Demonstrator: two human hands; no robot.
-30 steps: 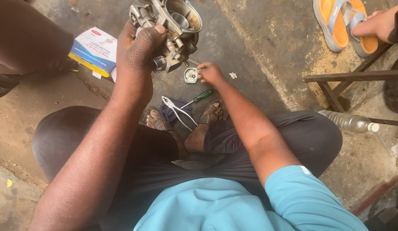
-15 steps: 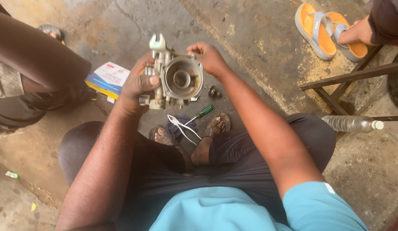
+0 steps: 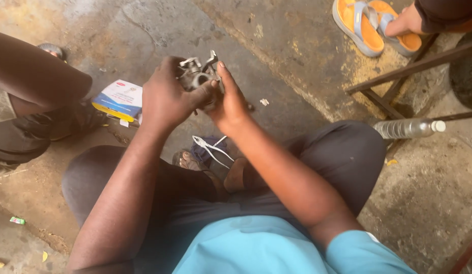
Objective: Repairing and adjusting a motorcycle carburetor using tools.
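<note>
Carburetor: the grey metal carburetor (image 3: pixel 200 78) sits up between my two hands, above my crossed feet and over the concrete floor (image 3: pixel 276 61).
Left hand: my left hand (image 3: pixel 167 99) wraps the carburetor's left side, fingers curled tight around the body, thumb across its front.
Right hand: my right hand (image 3: pixel 228 99) presses flat on the carburetor's right side, fingers straight and close together, pointing up along it; I think the palm bears on it, though the body hides the contact.
Pliers: white-handled pliers (image 3: pixel 210 149) lie below the carburetor, on a dark cloth by my feet.
Box: a white, blue and yellow box (image 3: pixel 119 99) lies left of the carburetor, just beside another person's dark shoe (image 3: pixel 23 137).
Bottle: a clear plastic bottle (image 3: pixel 408 128) lies well to the right of the carburetor.
Sandals: orange sandals (image 3: pixel 370 25) sit far up right of the carburetor, someone's hand on them.
</note>
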